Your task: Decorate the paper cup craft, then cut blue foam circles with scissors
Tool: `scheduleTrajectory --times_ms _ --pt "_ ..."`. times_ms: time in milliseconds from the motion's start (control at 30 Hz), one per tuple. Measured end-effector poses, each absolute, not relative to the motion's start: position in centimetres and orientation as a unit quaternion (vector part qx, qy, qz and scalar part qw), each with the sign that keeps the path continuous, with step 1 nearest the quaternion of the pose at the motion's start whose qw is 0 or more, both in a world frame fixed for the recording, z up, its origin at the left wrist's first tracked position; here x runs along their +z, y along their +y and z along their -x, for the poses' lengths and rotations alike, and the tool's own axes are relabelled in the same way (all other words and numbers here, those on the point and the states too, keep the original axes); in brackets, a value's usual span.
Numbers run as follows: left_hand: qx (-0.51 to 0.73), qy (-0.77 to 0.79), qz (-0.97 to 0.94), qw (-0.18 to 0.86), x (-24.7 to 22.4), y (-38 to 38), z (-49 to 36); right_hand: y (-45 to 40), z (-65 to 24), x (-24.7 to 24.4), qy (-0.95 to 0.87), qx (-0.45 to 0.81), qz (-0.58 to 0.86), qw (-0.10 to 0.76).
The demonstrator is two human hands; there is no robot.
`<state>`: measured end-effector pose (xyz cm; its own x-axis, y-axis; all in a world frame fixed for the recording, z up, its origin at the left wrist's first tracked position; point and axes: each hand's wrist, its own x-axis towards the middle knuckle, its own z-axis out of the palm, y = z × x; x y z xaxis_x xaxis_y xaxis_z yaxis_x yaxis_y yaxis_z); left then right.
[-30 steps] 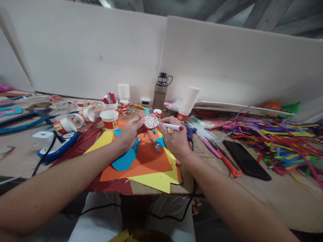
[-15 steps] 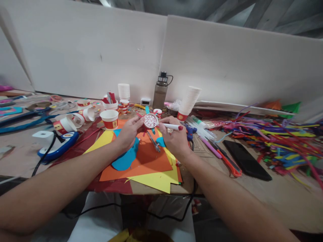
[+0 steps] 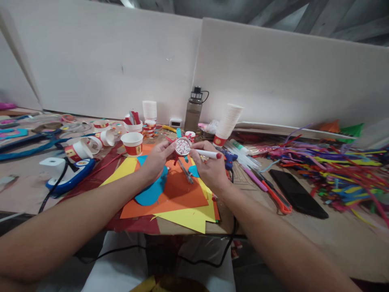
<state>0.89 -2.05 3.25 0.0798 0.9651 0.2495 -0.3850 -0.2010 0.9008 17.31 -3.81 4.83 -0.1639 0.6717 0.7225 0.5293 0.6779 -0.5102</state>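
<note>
My left hand (image 3: 154, 162) pinches the edge of a paper-cup turtle (image 3: 182, 146). Its round white top bears red and dark line patterns, with a teal head piece and red legs sticking out. In my right hand (image 3: 209, 168) is a marker (image 3: 206, 153), white with a red end pointing right; its other end is by the turtle's right rim, and those fingertips are at the rim too. Below the hands, a blue paper shape (image 3: 152, 192) lies on orange paper (image 3: 179, 198) over yellow sheets (image 3: 188, 219). A slim clear-and-grey tool (image 3: 186, 172) rests on the orange paper.
A white paper cup (image 3: 131, 145) stands left of my hands, a leaning cup stack (image 3: 226, 123) and a bottle (image 3: 193, 111) behind. To the right lie a blue glue gun (image 3: 230, 159), a cutter knife (image 3: 278, 198), a phone (image 3: 298, 192) and piled pipe cleaners (image 3: 340, 170).
The turtle has tilted slightly in my fingers, showing more of its red legs. The marker's red end has shifted a little right and down. My hands otherwise hold nearly the same place.
</note>
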Motion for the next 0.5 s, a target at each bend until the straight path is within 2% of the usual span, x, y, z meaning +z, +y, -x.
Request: scheduleTrajectory --times_ms 233,500 --pt "0.595 0.292 -0.502 0.555 3.07 -2.06 -0.86 -4.22 -17.14 5.14 -0.788 0.051 0.382 0.481" --pt "0.586 0.289 -0.514 0.555 2.95 -2.08 -0.96 -4.12 -17.10 5.09 -0.794 0.017 0.363 0.488"
